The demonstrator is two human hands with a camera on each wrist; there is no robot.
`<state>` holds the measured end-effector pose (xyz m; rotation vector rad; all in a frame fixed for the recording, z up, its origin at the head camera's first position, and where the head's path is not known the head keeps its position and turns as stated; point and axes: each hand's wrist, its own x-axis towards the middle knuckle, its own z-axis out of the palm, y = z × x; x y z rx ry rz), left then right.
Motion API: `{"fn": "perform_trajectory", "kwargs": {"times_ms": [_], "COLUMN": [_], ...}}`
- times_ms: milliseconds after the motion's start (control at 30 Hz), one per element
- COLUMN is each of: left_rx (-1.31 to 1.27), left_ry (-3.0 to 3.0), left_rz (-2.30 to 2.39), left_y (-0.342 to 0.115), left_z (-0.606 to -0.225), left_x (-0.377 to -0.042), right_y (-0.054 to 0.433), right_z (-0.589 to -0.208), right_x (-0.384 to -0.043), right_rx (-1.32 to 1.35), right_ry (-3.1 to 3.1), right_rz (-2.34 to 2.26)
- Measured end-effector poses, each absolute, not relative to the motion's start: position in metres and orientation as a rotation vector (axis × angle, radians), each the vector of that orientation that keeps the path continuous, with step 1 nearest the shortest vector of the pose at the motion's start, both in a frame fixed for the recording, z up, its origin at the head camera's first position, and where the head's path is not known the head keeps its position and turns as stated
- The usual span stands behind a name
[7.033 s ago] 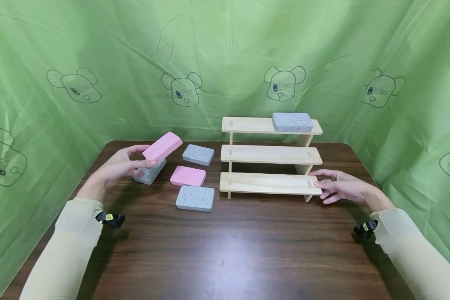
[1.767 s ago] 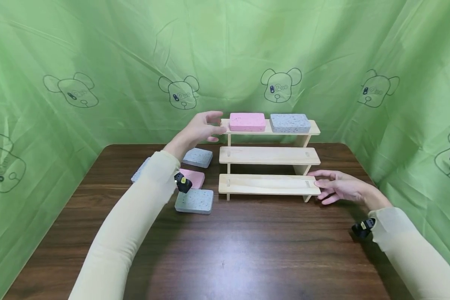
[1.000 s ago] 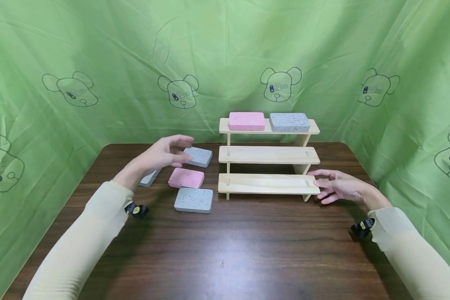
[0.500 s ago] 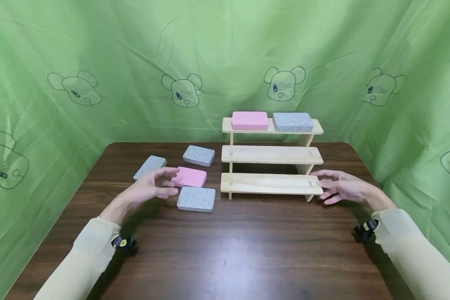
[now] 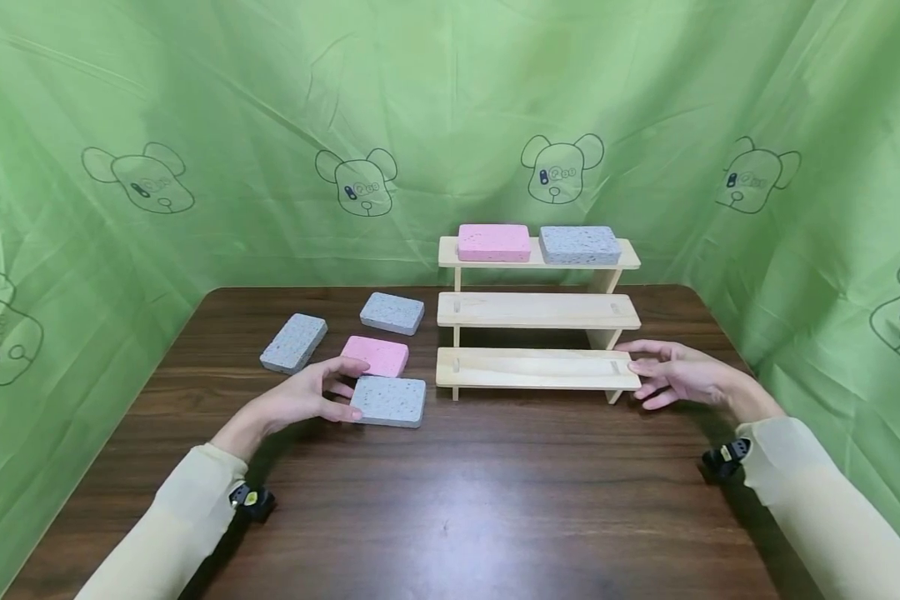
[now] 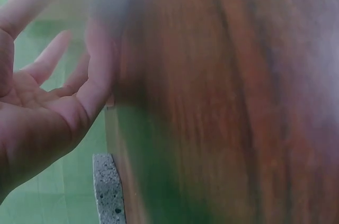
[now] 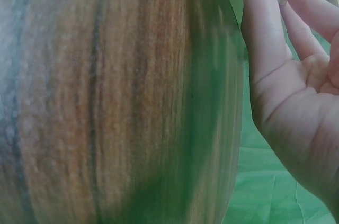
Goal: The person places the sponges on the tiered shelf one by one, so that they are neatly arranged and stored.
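Note:
My left hand (image 5: 307, 396) is at the left end of a speckled blue-grey sponge (image 5: 390, 402) on the table, thumb at its front corner and fingers at its back edge. In the left wrist view this sponge (image 6: 110, 1) is a blur at the thumb tip. A pink sponge (image 5: 378, 356) lies right behind it. With thumb and fingers, my right hand (image 5: 678, 375) grips the right end of the lowest tier of a three-tier wooden shelf (image 5: 536, 368). On its top tier sit another pink sponge (image 5: 493, 242) and a blue-grey one (image 5: 580, 245).
Two more blue-grey sponges lie on the table: a back sponge (image 5: 392, 313) near the shelf, and a left sponge (image 5: 293, 342) beyond my left hand. Green cloth (image 5: 450, 125) with bear drawings hangs around the dark wooden table (image 5: 450, 500).
A pink sponge went from my left hand onto the top tier, left of the blue-grey one. The left hand then came back down to the front blue-grey sponge. My right hand stayed put.

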<state>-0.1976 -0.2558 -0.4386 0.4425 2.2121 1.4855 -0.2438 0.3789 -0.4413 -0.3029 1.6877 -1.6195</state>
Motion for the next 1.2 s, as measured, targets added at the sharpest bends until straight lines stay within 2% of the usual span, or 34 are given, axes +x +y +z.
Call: {"fn": "perform_trajectory", "kwargs": {"times_ms": [1200], "left_rx": [0.452], "left_ry": [2.309], "left_rz": [1.303], "left_y": [-0.255], "left_z": [-0.451], "left_x": [-0.202], "right_y": [0.376], "right_z": [-0.437], "right_x": [-0.242], "right_rx": [-0.285], "right_ry": [1.604], "right_rz": [-1.653]}}
